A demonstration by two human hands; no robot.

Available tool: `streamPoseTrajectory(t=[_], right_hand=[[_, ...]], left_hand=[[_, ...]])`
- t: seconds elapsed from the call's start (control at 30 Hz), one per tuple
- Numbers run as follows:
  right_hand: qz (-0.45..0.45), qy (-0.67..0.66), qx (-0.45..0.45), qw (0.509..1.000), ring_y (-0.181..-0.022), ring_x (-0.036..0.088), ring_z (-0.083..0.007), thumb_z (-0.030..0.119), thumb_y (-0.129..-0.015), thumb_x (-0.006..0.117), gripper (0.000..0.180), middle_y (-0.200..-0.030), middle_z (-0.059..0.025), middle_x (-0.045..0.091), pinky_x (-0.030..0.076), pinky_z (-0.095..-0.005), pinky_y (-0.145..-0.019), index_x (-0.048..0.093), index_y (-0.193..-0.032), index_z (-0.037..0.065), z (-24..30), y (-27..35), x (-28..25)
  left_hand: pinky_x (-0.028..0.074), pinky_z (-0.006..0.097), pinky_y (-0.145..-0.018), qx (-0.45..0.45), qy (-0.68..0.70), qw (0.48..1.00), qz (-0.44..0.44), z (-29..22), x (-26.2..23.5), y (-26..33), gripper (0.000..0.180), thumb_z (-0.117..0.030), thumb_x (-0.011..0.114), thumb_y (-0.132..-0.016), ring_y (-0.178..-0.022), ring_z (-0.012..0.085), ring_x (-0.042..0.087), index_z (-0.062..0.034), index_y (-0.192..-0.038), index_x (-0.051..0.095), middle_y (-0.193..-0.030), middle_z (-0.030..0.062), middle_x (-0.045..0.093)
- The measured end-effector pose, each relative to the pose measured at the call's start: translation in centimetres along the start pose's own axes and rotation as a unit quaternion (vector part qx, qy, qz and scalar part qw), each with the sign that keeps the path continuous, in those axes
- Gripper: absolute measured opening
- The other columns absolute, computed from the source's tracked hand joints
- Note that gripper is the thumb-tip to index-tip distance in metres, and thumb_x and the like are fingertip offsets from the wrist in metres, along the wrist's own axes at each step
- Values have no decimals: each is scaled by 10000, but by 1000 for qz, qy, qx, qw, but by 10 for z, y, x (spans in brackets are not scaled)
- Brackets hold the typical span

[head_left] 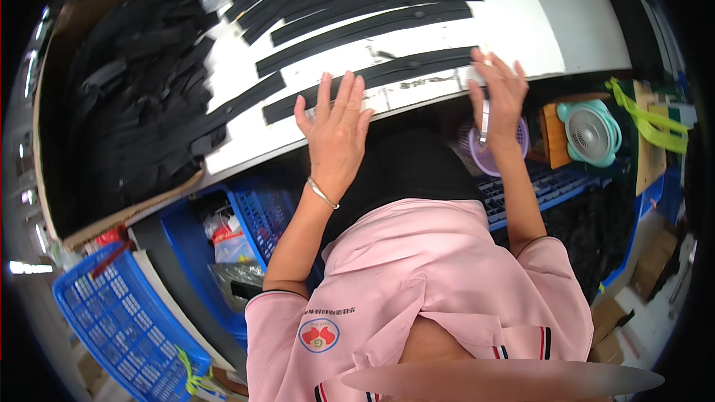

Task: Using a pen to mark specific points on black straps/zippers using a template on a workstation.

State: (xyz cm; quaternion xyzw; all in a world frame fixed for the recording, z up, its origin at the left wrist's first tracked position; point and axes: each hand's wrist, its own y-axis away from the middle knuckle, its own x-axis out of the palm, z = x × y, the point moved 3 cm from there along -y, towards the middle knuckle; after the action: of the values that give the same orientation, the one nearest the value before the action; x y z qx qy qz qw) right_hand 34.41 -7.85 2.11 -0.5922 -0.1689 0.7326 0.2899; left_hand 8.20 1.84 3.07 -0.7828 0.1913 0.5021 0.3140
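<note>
Head view: left hand [337, 130] and right hand [500, 93] flat, gripless, on black strip [372, 78]; fan [590, 132] beside.

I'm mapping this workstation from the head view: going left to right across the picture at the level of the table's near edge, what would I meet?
Heap of black strips in a cardboard tray → left hand flat on the white table's edge → right hand at that edge → purple basket → teal fan → yellow-green strap.

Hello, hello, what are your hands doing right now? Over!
Left hand flat, fingers spread on the nearest black strip. Right hand open at that strip's right end, table edge. Nothing blocking.
</note>
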Motion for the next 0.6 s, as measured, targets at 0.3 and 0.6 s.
streamPoseTrajectory(t=[0.3,0.6], right_hand=[[-30,27,-31,999,-1229,619,-245,90,-904,763,259,-1239,-37,742,360,-495,-1167,696,-1154,87,-18,12,8],[6,-5,5,1000,-1235,622,-240,92,-953,714,227,-1250,-56,733,367,-499,-1170,699,-1179,89,2,-12,-12]], left_hand=[[9,639,-1195,-139,-54,989,-10,34,-15,39,677,-402,694,-961,-1530,333,307,-93,-1528,492,-1584,108,471],[1,640,-1197,-137,-10,989,-52,47,-15,42,768,-447,764,-897,-1527,344,323,-72,-1515,503,-1577,101,482]])
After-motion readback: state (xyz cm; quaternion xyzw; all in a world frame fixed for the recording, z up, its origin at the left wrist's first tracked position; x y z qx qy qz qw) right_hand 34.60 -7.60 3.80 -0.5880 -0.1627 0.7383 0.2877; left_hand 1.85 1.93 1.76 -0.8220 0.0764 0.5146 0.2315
